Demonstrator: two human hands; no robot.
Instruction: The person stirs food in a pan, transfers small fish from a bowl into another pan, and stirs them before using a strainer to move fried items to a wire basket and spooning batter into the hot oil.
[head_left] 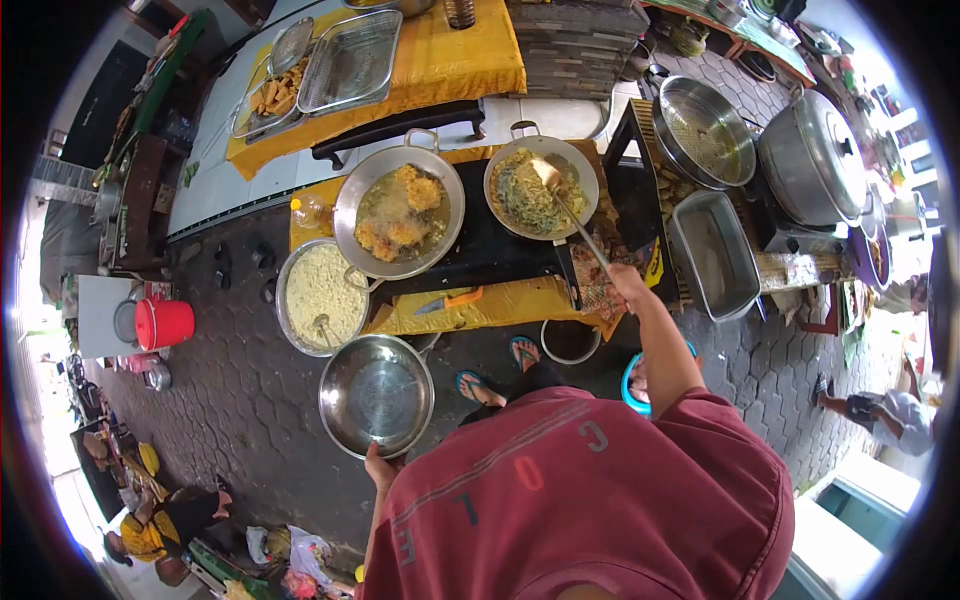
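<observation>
My right hand (pixel 627 288) is closed around the long handle of a spatula (pixel 585 232). Its broad head lies on noodles mixed with greens (pixel 530 200) in a wok (pixel 591 180). At the lower left, my left hand (pixel 383 464) grips the rim of a shiny steel basin (pixel 377 395), which looks bare inside; some of the fingers are hidden beneath it. Left of the noodles, another wok (pixel 345 212) holds golden pieces (pixel 415 190) frying in bubbling oil. Beside it stands a large bowl of pale batter (pixel 322 290) with a ladle in it.
A knife (pixel 448 301) with an orange handle lies on the yellow cloth near me. On the right are a wide pan (pixel 705 130), a deep tray (pixel 716 255) and a lidded pot (pixel 810 165). A red bucket (pixel 164 323) stands left. Other people are at both sides.
</observation>
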